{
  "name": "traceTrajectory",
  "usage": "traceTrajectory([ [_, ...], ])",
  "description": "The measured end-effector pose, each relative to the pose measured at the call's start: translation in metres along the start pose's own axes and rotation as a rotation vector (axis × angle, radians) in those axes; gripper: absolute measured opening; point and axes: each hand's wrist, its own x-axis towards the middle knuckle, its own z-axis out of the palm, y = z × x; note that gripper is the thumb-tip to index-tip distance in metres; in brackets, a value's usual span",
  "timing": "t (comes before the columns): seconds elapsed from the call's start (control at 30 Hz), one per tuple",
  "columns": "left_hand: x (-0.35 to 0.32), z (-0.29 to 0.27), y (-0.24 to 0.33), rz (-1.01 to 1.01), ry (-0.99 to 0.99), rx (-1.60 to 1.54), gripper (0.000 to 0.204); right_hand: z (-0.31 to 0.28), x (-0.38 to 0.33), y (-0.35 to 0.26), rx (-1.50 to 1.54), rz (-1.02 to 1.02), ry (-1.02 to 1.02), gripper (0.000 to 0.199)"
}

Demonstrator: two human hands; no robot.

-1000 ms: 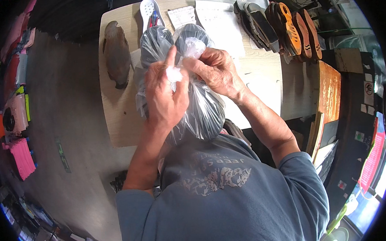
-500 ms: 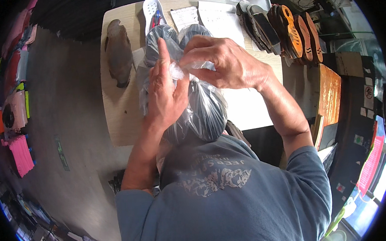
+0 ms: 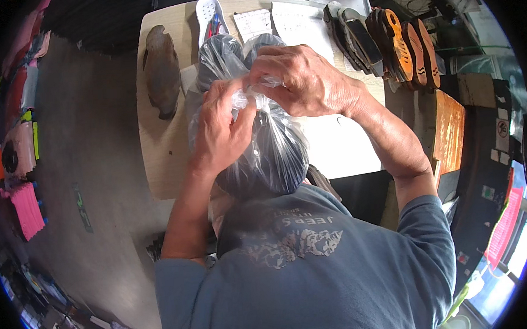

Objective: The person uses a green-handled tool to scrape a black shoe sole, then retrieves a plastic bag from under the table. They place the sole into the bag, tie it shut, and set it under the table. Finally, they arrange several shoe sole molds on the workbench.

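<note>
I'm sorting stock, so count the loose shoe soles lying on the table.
About 6, though overlap may hide some: one brown sole at the left, one white sole at the far edge, two dark soles and two orange soles at the right.

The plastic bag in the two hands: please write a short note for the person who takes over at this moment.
Left hand: grips the gathered neck of the clear plastic bag from the left.
Right hand: pinches the same neck from above.
The bag holds dark shoes and rests against the person's chest, above the wooden table.
Done: shoes are inside, neck is bunched.
Left: no knot is visible; the neck is not yet closed.
On the table: brown sole, row of soles.
</note>
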Motion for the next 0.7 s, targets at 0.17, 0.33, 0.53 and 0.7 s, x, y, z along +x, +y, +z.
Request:
traceTrajectory([
  [0.17, 0.006, -0.014, 0.001, -0.335, -0.113, -0.483, 0.025, 0.008, -0.016, -0.012, 0.022, 0.108, 0.120, 0.011],
  [0.33, 0.009, -0.020, 0.010, -0.522, -0.129, -0.751, 0.019, 0.024, -0.036, -0.040, 0.262, 0.435, 0.217, 0.014],
  [0.53, 0.005, -0.021, 0.012, -0.582, -0.113, -0.754, 0.016, 0.048, -0.046, -0.050, 0.286, 0.464, 0.379, 0.011],
  [0.7, 0.003, -0.017, 0.013, -0.580, -0.102, -0.705, 0.009, 0.037, -0.050, -0.044, 0.201, 0.327, 0.176, 0.014],
])
